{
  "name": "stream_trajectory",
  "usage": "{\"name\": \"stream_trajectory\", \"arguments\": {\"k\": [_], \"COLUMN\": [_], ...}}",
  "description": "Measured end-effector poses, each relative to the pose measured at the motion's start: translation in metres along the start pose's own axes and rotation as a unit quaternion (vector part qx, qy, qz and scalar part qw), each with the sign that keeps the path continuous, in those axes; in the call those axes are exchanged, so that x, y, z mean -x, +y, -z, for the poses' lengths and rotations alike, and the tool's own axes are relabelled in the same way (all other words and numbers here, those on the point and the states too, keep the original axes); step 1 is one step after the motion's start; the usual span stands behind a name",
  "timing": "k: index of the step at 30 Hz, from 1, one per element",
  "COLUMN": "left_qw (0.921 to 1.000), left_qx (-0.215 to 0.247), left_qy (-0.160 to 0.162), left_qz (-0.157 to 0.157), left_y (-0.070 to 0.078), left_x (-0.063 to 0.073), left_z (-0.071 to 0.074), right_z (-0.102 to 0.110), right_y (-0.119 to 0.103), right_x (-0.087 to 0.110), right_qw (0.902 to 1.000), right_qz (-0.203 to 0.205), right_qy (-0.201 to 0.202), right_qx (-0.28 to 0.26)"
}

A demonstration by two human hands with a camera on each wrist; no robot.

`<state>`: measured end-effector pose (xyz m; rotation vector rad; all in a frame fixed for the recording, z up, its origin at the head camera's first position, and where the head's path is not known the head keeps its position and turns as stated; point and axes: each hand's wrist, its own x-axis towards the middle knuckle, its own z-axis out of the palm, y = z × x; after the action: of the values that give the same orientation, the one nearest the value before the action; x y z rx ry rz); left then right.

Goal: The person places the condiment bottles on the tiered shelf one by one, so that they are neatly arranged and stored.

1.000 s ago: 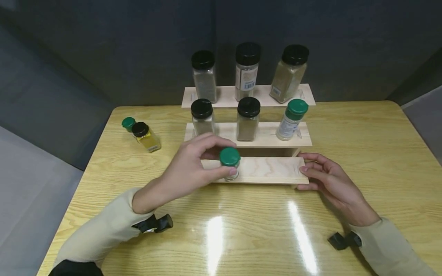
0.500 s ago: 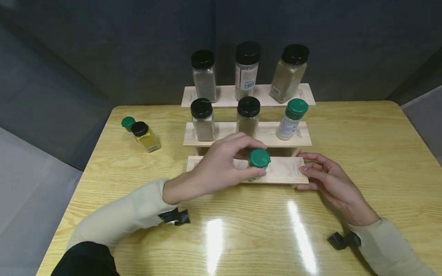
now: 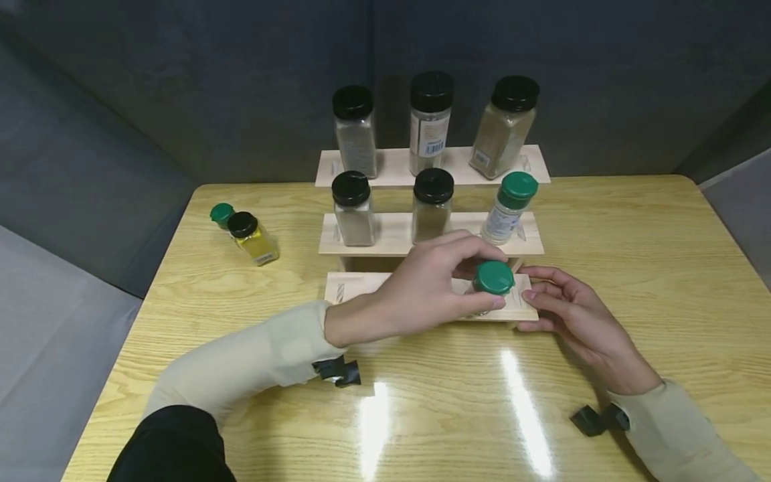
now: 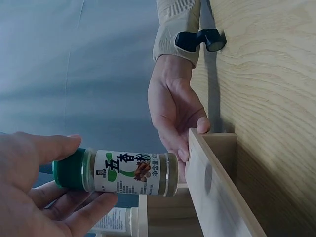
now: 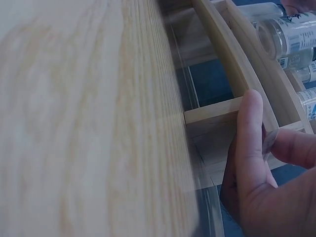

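My left hand (image 3: 424, 288) pinches a small spice jar (image 3: 494, 277) with a green cap between thumb and fingers. Its white label, with Chinese characters and a picture of spices, faces the left wrist view. The jar is upright above the right part of the bottom step of a three-tier wooden spice rack (image 3: 370, 281), with a slim gap under its base in the left wrist view. My right hand (image 3: 572, 311) grips that step's right end, thumb on top and fingers round the side. On the middle tier behind stands another green-capped jar (image 3: 501, 223).
Two black-capped jars (image 3: 355, 224) share the middle tier, and three taller black-capped ones (image 3: 429, 140) stand on the top tier. At the table's left are a yellow jar (image 3: 260, 246) with a black lid and a green-capped jar (image 3: 222, 214). A dark curtain (image 3: 253, 87) hangs behind.
My left hand has carried the green-capped jar rightward along the bottom step, from its left part to near its right end. My right hand has kept its grip on the rack.
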<state>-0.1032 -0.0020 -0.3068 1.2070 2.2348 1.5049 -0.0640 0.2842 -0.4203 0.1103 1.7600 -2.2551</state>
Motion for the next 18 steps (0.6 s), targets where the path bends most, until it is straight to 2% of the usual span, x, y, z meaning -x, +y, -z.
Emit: {"name": "stream_trajectory", "arguments": {"k": [8, 18], "left_qw": [0.9996, 0.9996], "left_qx": [0.021, 0.013], "left_qy": [-0.011, -0.011], "left_qz": [0.018, 0.021], "left_y": [-0.001, -0.006], "left_x": [-0.011, -0.019], "left_z": [-0.01, -0.016], "right_z": [0.002, 0.001], "right_y": [0.001, 0.001], "right_x": [0.0, 0.0], "right_qw": [0.9999, 0.9999], "right_qz": [0.009, 0.004], "right_qy": [-0.012, -0.012], "right_qx": [-0.005, -0.007]}}
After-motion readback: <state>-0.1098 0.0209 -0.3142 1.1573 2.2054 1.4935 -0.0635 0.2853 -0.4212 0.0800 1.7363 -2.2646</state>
